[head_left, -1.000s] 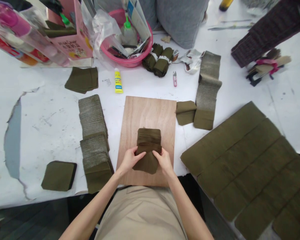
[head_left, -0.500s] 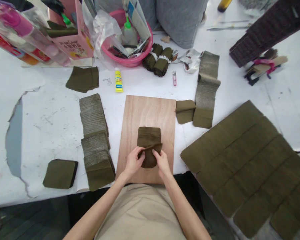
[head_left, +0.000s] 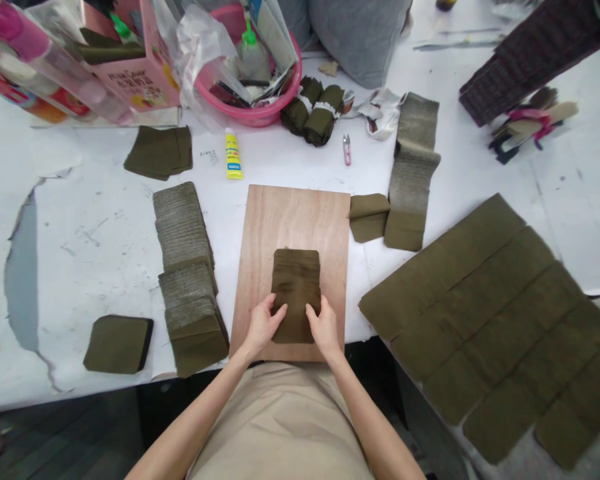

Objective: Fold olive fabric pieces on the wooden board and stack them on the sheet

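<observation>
A dark olive fabric piece (head_left: 296, 283) with rounded upper corners lies on a light wooden board (head_left: 300, 213) in front of me. My left hand (head_left: 264, 325) grips its left edge, thumb on top and fingertips along the side. On the opposite edge, my right hand (head_left: 324, 325) does the same. Slight creases run across the cloth between the two thumbs. Whether this is one layer or several I cannot tell. Left of the board sits a fanned row of olive fabric pieces (head_left: 193, 343). A small folded olive piece (head_left: 370, 217) touches the board's right edge.
A neat olive stack (head_left: 117, 343) is at the front left, with flat pieces (head_left: 160, 152) behind. A yellow tube (head_left: 233, 155), pink thread snips (head_left: 347, 150) and a pink basket (head_left: 260, 119) stand farther back. Large olive panels (head_left: 490, 327) cover the right side.
The near part of the fabric, earlier lifted and folded with a raised edge across it, now lies flatter toward me. Both hands have shifted to its side edges.
</observation>
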Motion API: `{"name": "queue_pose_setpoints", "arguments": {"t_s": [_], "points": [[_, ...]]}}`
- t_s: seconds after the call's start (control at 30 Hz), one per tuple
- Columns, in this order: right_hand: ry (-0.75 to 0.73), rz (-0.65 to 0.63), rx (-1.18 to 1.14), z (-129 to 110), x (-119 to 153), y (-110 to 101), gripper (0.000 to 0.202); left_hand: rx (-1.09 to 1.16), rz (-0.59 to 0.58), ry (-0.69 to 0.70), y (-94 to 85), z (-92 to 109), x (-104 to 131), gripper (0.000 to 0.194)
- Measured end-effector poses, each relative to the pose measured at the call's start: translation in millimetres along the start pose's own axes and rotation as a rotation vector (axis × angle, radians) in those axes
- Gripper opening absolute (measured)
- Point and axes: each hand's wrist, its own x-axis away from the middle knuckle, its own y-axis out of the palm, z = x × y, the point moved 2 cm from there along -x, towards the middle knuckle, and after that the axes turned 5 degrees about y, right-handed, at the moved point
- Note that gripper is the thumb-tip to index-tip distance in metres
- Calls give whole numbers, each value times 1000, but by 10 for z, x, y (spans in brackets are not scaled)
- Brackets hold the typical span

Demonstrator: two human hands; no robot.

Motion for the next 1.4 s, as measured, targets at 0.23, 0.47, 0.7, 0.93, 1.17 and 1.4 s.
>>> {"name": "queue_pose_setpoints", "arguments": {"t_s": [0.23, 0.47, 0.7, 0.93, 1.17, 1.4], "points": [[-69, 86, 505, 40, 100, -87, 26, -589, 21, 41, -45, 72, 88, 22], [-283, 171, 460, -84, 8, -224, 24, -754, 84, 229, -78, 121, 81, 34], [-358, 63, 493, -183, -119, -192, 15, -784, -64, 391, -130, 161, -45, 23], [-349, -12, 487, -139, -199, -210, 10, -664, -124, 346, -200, 237, -188, 18], [-321, 18, 420, -95, -194, -207, 13, -449, -73, 265, -254, 162, -247, 15], [-300, 25, 390, -75, -213, -191, 15, -358, -33, 225, -278, 138, -274, 14]]}}
